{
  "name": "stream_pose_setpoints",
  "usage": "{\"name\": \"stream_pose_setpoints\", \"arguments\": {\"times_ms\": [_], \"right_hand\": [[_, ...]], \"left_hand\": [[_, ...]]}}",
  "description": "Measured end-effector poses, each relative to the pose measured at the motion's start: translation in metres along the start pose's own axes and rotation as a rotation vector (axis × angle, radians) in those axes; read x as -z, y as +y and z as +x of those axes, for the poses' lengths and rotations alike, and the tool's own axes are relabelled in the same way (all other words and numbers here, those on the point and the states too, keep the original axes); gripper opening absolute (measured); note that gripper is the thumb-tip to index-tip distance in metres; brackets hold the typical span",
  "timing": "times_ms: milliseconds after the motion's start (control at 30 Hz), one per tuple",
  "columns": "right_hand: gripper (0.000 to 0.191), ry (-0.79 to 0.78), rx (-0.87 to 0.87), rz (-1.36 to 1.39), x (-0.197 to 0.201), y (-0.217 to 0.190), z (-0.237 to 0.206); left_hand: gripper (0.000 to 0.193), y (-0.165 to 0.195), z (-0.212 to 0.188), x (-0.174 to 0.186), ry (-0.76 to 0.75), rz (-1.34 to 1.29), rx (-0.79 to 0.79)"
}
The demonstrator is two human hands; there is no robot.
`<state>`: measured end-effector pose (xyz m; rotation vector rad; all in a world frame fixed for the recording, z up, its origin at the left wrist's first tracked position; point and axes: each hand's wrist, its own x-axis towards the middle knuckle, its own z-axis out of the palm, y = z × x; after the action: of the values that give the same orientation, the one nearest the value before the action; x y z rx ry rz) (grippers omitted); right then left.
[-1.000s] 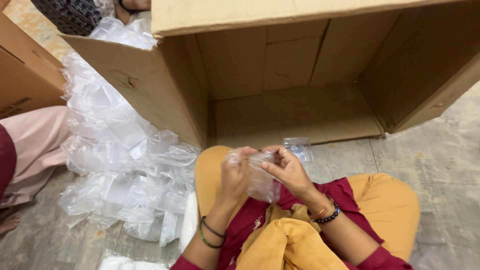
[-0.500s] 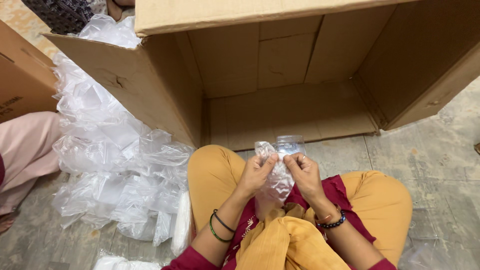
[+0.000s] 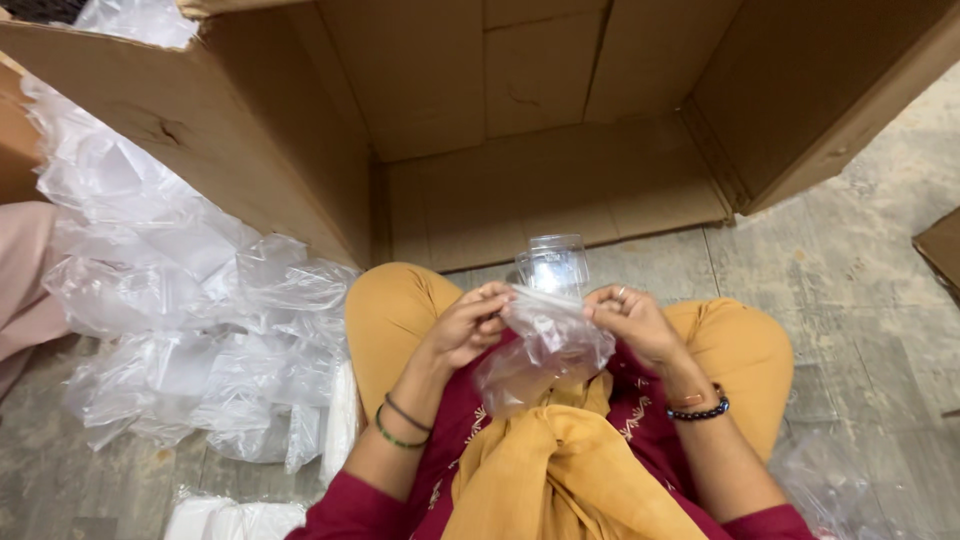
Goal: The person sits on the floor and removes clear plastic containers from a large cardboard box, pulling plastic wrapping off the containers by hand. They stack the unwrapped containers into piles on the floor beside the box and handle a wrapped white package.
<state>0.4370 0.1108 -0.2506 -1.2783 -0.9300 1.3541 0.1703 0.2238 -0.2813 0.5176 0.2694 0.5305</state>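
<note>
Head view: I see my left hand [image 3: 468, 325] and right hand [image 3: 632, 322] pinched tight on the top edge of a clear plastic bag [image 3: 545, 350], one at each side, holding it over my lap. A small clear jar [image 3: 552, 265] stands just past the bag's mouth, between the hands, on the floor before my knees. A large cardboard box [image 3: 520, 110] lies open on its side ahead. A heap of crumpled clear bags [image 3: 190, 330] sits left of my knee.
</note>
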Motion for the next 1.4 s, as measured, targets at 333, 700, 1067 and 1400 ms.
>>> {"name": "stream_pose_setpoints", "arguments": {"times_ms": [333, 700, 1067, 1400], "right_hand": [[0.034, 0.457, 0.129, -0.639, -0.022, 0.0, 0.117], [0.031, 0.453, 0.197, -0.217, -0.057, -0.004, 0.103], [0.036, 0.606, 0.162, -0.55, -0.042, 0.004, 0.116], [0.02, 0.038, 0.084, 0.153, -0.141, 0.038, 0.048]], "left_hand": [[0.049, -0.018, 0.125, 0.038, 0.926, 0.536, -0.163], [0.036, -0.003, 0.104, 0.052, 0.818, 0.668, -0.11], [0.042, 0.012, 0.134, 0.046, 0.773, 0.463, 0.079], [0.029, 0.052, -0.066, 0.027, 0.691, 0.721, -0.48]]}}
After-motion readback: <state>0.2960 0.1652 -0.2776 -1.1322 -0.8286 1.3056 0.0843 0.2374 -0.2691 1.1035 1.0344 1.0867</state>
